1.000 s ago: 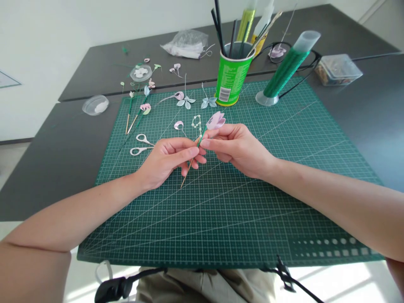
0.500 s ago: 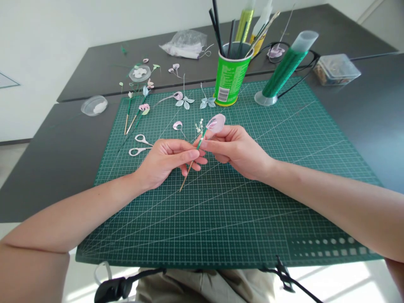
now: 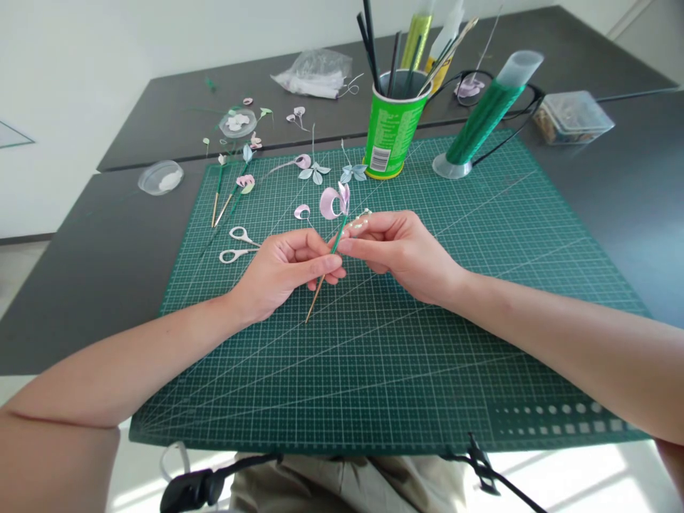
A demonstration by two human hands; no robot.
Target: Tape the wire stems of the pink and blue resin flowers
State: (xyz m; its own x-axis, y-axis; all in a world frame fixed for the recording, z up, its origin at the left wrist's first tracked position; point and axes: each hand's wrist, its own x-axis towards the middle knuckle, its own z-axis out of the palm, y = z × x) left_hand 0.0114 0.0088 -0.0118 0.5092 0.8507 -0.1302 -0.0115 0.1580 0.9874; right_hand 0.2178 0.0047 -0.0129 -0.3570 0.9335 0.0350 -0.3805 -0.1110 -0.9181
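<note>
Between my hands, the pink flower has swung round: its round petal now hangs to the left of the stem, where half a second ago the bloom leaned right. Meanwhile the white beads have flopped over onto my right forefinger, while both hands have hardly shifted.

My left hand pinches the stick between thumb and forefinger, thumb on top, the other fingers curled underneath; the bare end slants down toward me. My right hand has its thumb and forefinger pressed together at the green stem, just below the petals, remaining fingers folded in; whatever else sits between those tips is hidden. My forearms angle in from either side, meeting over the cutting mat.

Scissors lie just beside my left knuckles. Past my fingertips are a loose pink petal and blue leaves. Beyond my right hand, the green can stands upright.
</note>
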